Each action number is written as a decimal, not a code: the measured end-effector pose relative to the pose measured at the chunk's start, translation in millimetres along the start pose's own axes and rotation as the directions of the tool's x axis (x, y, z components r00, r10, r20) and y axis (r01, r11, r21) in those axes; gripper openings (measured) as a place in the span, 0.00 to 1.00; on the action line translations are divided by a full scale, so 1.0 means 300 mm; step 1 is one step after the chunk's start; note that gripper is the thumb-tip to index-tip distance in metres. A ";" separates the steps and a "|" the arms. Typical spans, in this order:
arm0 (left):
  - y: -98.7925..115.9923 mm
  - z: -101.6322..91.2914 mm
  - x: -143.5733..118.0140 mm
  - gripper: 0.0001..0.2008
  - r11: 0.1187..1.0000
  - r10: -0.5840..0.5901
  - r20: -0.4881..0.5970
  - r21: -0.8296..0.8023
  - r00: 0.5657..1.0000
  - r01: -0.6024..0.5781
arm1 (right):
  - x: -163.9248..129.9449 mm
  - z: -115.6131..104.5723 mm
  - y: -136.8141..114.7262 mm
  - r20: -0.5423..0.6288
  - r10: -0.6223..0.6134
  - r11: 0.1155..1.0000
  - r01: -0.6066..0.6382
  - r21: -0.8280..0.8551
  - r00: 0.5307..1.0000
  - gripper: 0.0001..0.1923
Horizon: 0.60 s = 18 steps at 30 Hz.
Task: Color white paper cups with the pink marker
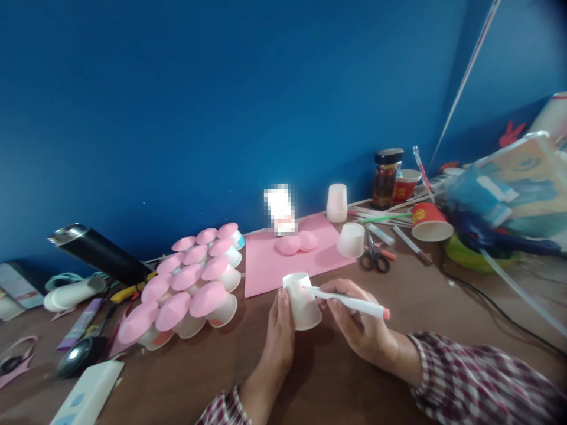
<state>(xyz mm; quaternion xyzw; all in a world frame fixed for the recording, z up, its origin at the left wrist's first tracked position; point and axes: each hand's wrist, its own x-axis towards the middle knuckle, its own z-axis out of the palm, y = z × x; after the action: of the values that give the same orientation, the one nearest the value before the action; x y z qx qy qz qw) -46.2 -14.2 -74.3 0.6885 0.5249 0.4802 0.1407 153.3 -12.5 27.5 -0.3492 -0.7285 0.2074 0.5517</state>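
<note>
My left hand (280, 333) grips a white paper cup (305, 310) from its left side; the cup stands upside down, wide rim toward the table. In my right hand (361, 324) is a white marker pen (349, 302) with an orange-pink end, its tip against the upper part of the cup wall. Behind the cup lies a sheet of pink paper (261, 265) bearing two pink paper discs (289, 245). Another white cup (351, 239) sits at that sheet's right edge, beside black scissors (375, 260).
Rows of upturned cups with pink paper cones (186, 277) fill the left. A black flask (101, 254), a magnifying glass (80, 357) and a power strip (91, 395) lie further left. Stacked cups (337, 203), a dark-lidded jar (388, 179), red cups (429, 222) and a glue gun (496, 236) are right.
</note>
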 end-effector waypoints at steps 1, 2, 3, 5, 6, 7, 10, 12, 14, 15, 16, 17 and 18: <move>-0.026 0.000 -0.011 0.28 0.996 0.056 -0.009 0.064 0.998 -0.055 | 0.001 -0.003 -0.006 0.010 -0.002 1.000 0.002 -0.002 1.000 0.06; -0.046 0.000 -0.017 0.32 0.986 0.104 -0.029 0.131 0.994 -0.099 | 0.002 -0.005 -0.011 0.024 -0.015 1.000 0.016 -0.012 1.000 0.06; -0.058 0.001 -0.021 0.36 0.983 0.114 -0.045 0.150 0.992 -0.106 | 0.003 -0.007 -0.015 0.041 -0.037 0.999 0.038 -0.026 0.998 0.06; -0.059 0.006 -0.017 0.39 0.981 0.116 -0.052 0.162 0.992 -0.106 | 0.004 -0.007 -0.021 0.069 -0.082 0.995 0.086 -0.055 0.994 0.06; -0.050 0.008 -0.013 0.39 0.980 0.130 -0.038 0.159 0.991 -0.122 | 0.005 -0.006 -0.022 0.072 -0.103 0.992 0.107 -0.062 0.992 0.06; -0.036 0.010 -0.007 0.38 0.973 0.168 -0.025 0.166 0.985 -0.161 | 0.005 -0.005 -0.021 0.075 -0.116 0.990 0.121 -0.067 0.990 0.06; 0.005 0.008 0.007 0.37 0.931 0.299 -0.076 0.242 0.951 -0.273 | 0.005 0.000 -0.016 0.068 -0.113 0.990 0.118 -0.081 0.991 0.06; 0.016 0.003 0.011 0.38 0.898 0.364 -0.053 0.284 0.930 -0.335 | 0.005 0.002 -0.011 0.063 -0.100 0.991 0.105 -0.078 0.993 0.06; 0.010 0.001 0.009 0.38 0.893 0.377 -0.025 0.275 0.926 -0.357 | 0.006 0.004 -0.008 0.066 -0.092 0.993 0.097 -0.070 0.994 0.06; 0.004 0.003 0.007 0.38 0.904 0.363 -0.046 0.258 0.931 -0.339 | 0.007 0.004 -0.007 0.070 -0.091 0.993 0.095 -0.066 0.993 0.06; -0.003 0.005 0.004 0.37 0.919 0.337 -0.048 0.233 0.940 -0.317 | 0.007 0.005 -0.007 0.071 -0.089 0.994 0.094 -0.064 0.993 0.06; -0.009 0.008 0.001 0.36 0.932 0.314 -0.048 0.206 0.948 -0.298 | 0.007 0.005 -0.006 0.071 -0.088 0.994 0.092 -0.063 0.994 0.06; -0.014 0.010 -0.001 0.35 0.942 0.294 -0.041 0.183 0.955 -0.282 | 0.007 0.005 -0.006 0.067 -0.089 0.994 0.093 -0.061 0.994 0.05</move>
<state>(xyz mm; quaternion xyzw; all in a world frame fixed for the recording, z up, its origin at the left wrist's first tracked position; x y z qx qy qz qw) -46.3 -11.8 -78.8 0.7508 0.4635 0.4706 -0.0100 151.1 -12.1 29.5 -0.3262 -0.7673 0.1696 0.5254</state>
